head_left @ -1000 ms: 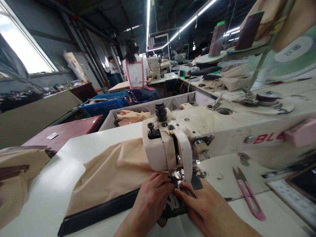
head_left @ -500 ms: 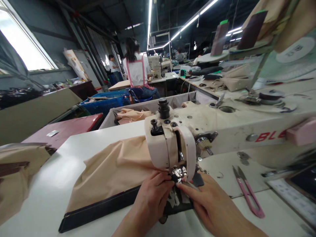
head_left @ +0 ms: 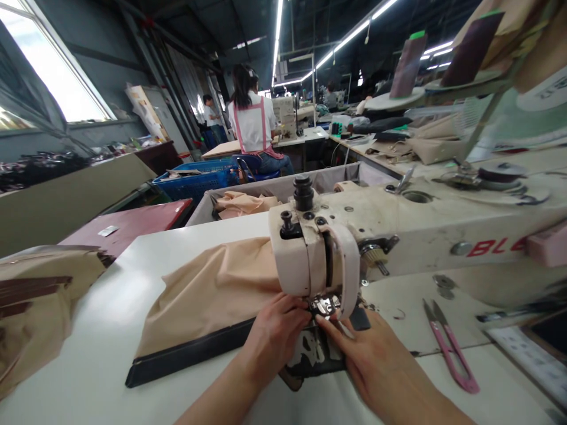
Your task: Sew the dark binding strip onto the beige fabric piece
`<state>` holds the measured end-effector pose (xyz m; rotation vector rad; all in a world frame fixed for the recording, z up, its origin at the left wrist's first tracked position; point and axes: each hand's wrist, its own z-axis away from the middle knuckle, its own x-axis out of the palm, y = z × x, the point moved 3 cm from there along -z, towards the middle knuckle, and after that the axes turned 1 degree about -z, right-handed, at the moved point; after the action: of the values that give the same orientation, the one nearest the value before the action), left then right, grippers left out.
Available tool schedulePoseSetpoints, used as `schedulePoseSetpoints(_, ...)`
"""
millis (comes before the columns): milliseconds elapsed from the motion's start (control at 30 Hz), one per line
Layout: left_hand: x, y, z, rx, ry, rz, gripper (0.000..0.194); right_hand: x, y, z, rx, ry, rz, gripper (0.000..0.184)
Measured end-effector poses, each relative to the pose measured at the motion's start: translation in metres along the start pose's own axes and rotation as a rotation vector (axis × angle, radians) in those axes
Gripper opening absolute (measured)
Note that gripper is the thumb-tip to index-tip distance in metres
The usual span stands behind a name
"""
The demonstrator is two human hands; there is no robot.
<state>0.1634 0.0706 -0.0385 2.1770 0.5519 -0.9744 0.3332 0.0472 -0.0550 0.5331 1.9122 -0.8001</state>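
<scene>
Because fingers and machine head crowd the stitching spot, needle area: hard to make out; needle itself not discernible.
Presser foot point(head_left: 325, 306): metal parts partly visible, overlapped by the white guard point(head_left: 351, 265) of the sewing machine point(head_left: 290, 265).
Tan fabric point(head_left: 217, 277): flat with soft folds on the white table point(head_left: 100, 324), left of the machine head; right end passes out of sight behind head and left hand point(head_left: 270, 336).
Black strip point(head_left: 190, 351): along the fabric's near edge; right part hidden under left hand.
Left fingers: bent, bunched close together, tips at the work just left of the presser foot; pinching or only pressing, cannot tell.
Right hand point(head_left: 381, 357): forefinger stretched toward left fingertips, narrow gap between; other fingers mostly hidden, grip cannot be told.
Dark piece with pale patches point(head_left: 305, 348): below both hands, partly covered; cloth or machine part, unclear.
Strip direction: long axis slants from lower left up to the right, right end toward the presser foot; tan fabric spreads on its far side.
Pink-handled snips point(head_left: 452, 348): right of right hand, apart from it, blades pointing away.
Machine lettering: red, cut off by pink block point(head_left: 549, 243).
Fabric pile point(head_left: 33, 319): cut by left edge.
</scene>
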Motion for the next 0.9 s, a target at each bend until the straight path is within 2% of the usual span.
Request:
schedulePoseSetpoints(100,0.000,-0.004,-0.005,-0.014,0.028,-0.028,0.026,-0.003,-0.002,0.000,-0.001,0.043,-0.010,0.054)
schedulePoseSetpoints(533,0.005,-0.011,-0.007,-0.117,0.086,-0.068,0.026,-0.007,-0.005,0.003,0.057,0.109,-0.106,0.045)
schedulePoseSetpoints(800,0.006,-0.017,-0.005,-0.200,0.111,-0.055,0.022,-0.002,0.000,0.007,0.022,0.147,-0.025,0.047)
schedulePoseSetpoints(900,0.006,-0.018,-0.005,-0.209,0.114,-0.057,0.020,0.008,0.004,0.008,-0.032,0.229,0.061,0.048)
